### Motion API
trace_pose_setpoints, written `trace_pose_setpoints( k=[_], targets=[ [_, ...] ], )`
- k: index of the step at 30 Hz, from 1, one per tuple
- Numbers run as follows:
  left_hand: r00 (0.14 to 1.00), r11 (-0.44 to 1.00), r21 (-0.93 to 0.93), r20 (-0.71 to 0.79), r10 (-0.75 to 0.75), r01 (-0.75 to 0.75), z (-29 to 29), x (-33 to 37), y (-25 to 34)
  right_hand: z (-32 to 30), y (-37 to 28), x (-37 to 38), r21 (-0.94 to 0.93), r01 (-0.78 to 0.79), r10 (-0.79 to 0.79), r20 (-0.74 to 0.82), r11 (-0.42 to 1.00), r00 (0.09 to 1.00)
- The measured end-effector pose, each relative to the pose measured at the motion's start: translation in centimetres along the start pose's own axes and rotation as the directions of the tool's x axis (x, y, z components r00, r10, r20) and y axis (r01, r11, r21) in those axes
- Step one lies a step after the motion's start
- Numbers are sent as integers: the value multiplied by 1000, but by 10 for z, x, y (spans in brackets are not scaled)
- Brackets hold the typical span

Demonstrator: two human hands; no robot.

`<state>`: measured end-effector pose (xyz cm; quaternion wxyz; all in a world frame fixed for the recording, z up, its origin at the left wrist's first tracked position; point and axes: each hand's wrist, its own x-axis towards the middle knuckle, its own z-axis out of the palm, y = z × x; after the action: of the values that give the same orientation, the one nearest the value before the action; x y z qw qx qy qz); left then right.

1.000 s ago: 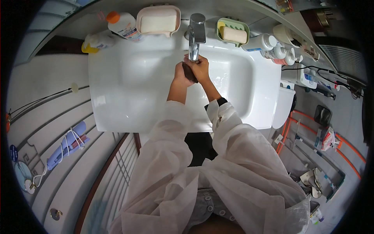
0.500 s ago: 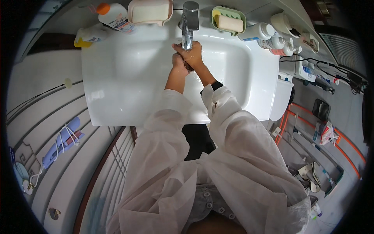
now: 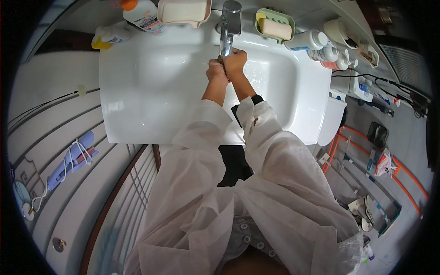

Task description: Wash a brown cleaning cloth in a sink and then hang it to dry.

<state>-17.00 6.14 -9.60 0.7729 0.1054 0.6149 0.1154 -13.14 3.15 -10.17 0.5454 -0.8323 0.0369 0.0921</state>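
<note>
My left hand (image 3: 217, 71) and my right hand (image 3: 235, 63) are pressed together under the spout of a chrome faucet (image 3: 231, 20), over a white sink (image 3: 151, 101). The fingers of both hands are curled inward. A small dark patch shows between them, but what they hold, if anything, is mostly hidden. Wet glints lie on the skin and on the basin near the hands. White sleeves cover my forearms, and a black band (image 3: 257, 99) circles my right wrist.
Behind the sink's left sits a pink dish with soap (image 3: 185, 11) beside an orange-capped bottle (image 3: 142, 16). Right of the faucet is a green soap dish (image 3: 291, 23), then several white bottles (image 3: 311, 40). A lilac bundle tied with cord (image 3: 71, 160) hangs at far left.
My hands have shifted: the right fingers now curl downward beside the left hand rather than lying across it. The whole view has moved slightly.
</note>
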Motion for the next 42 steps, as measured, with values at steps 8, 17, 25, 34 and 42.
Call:
trace_pose_setpoints(
  k=[8, 17, 25, 34, 42],
  targets=[
    [958, 1000, 16, 286, 11, -17, -25, 28, -4, -64, -80, -14, 300, -427, 229, 521, 853, 823],
    [921, 997, 20, 383, -74, 71, -50, -10, 10, -76, -121, 5, -55, 156, -137, 264, 986, 955],
    [948, 974, 218, 318, -7, -66, -93, -51, 23, -94, -94, -28, -168, 187, -158, 173, 968, 972],
    [594, 99, 692, 526, 609, -715, -113, -144, 18, -134, -70, -132, 44, -749, 515, 699, 662, 497],
    [-29, -344, 113, 924, 381, -932, -125, -186, 4, -135, -40, -145, 293, -879, 354, 831, 376, 429]
  ],
)
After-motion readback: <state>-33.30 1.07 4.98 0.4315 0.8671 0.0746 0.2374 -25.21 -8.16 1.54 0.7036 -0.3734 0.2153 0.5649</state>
